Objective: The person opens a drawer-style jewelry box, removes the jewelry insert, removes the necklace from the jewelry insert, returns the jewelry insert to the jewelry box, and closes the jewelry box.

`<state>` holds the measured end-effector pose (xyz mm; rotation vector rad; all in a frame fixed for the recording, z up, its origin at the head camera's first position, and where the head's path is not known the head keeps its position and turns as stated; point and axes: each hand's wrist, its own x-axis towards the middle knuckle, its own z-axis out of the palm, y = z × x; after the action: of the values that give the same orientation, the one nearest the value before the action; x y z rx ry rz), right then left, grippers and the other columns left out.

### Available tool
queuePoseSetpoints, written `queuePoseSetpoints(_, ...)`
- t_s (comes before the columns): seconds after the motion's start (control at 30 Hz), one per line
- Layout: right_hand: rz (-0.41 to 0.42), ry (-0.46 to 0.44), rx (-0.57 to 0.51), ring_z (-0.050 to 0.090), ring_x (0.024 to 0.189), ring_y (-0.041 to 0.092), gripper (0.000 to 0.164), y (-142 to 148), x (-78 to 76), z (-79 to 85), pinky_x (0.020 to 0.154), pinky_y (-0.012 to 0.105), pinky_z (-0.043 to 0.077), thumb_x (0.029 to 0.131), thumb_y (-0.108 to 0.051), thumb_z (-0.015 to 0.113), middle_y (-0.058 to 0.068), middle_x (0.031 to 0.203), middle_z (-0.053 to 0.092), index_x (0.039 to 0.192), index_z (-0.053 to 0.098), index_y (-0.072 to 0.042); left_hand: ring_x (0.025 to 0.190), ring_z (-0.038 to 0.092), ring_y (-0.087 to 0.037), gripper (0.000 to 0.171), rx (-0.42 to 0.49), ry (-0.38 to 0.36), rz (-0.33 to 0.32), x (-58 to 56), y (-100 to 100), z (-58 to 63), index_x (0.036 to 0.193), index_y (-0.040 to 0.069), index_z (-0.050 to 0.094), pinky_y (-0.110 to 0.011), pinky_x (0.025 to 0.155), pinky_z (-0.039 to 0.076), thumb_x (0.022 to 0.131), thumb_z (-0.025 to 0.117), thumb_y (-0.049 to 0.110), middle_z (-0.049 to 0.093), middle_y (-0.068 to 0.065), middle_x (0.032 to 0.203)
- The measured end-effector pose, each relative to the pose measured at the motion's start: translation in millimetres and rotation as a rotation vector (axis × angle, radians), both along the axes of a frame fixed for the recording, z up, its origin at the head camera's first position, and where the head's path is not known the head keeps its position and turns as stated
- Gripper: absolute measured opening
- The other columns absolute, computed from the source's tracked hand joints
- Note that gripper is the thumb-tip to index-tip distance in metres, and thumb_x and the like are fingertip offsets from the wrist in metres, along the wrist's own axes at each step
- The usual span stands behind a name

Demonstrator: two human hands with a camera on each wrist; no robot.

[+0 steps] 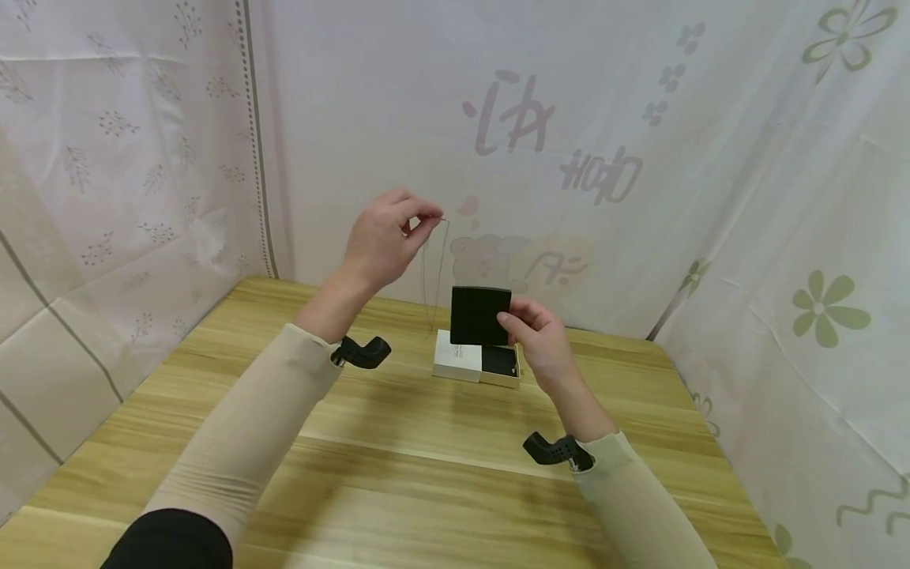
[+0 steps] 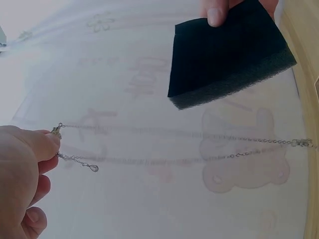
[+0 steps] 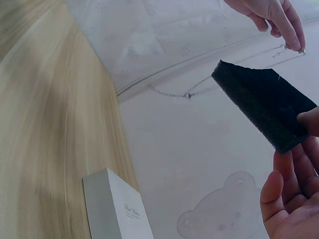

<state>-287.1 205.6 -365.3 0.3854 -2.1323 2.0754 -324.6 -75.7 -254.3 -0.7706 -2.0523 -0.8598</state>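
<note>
A thin silver necklace (image 2: pixel 234 140) hangs in a long loop from my left hand (image 1: pixel 387 235), whose thumb and forefinger pinch it near the clasp. In the left wrist view a short extender chain with a small drop (image 2: pixel 93 168) dangles by the fingertips, and a small ornament (image 2: pixel 301 143) sits at the loop's low end. My right hand (image 1: pixel 542 340) holds a square black foam pad (image 1: pixel 478 314) by its right edge, thumb on the near face. Its fuzzy foam edge shows in both wrist views. The pad is upright, to the right of the necklace.
Behind the pad, on the wooden table (image 1: pixel 426 442), stand a white box lid (image 1: pixel 455 362) with small print and an open box base (image 1: pixel 502 379) with a black inside. Pale printed curtains (image 1: pixel 370 118) hang at the table's back and sides.
</note>
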Motion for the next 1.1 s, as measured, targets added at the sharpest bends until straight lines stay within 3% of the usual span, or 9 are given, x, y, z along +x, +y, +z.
queuePoseSetpoints(0.57, 0.002, 0.0, 0.022, 0.056, 0.072, 0.009, 0.009, 1.6, 0.1, -6.9, 0.071, 0.022, 0.055, 0.104, -0.001, 0.069, -0.01, 0.088, 0.068, 0.11, 0.068, -0.009, 0.083, 0.069, -0.027, 0.01, 0.026, 0.052, -0.012, 15.1, -18.4, 4.5, 0.109, 0.004, 0.085, -0.036, 0.077, 0.057, 0.102, 0.077, 0.006, 0.079, -0.011, 0.102)
queuePoseSetpoints(1.1, -0.003, 0.012, 0.02, 0.058, 0.073, 0.009, 0.01, 1.7, 1.0, -8.4, 0.069, 0.022, 0.055, 0.104, 0.0, 0.069, -0.01, 0.09, 0.069, 0.11, 0.069, -0.008, 0.08, 0.066, -0.028, 0.01, 0.054, 0.048, 0.039, 18.9, -52.5, -10.6, 0.108, 0.004, 0.085, -0.035, 0.075, 0.052, 0.101, 0.079, 0.006, 0.079, -0.012, 0.101)
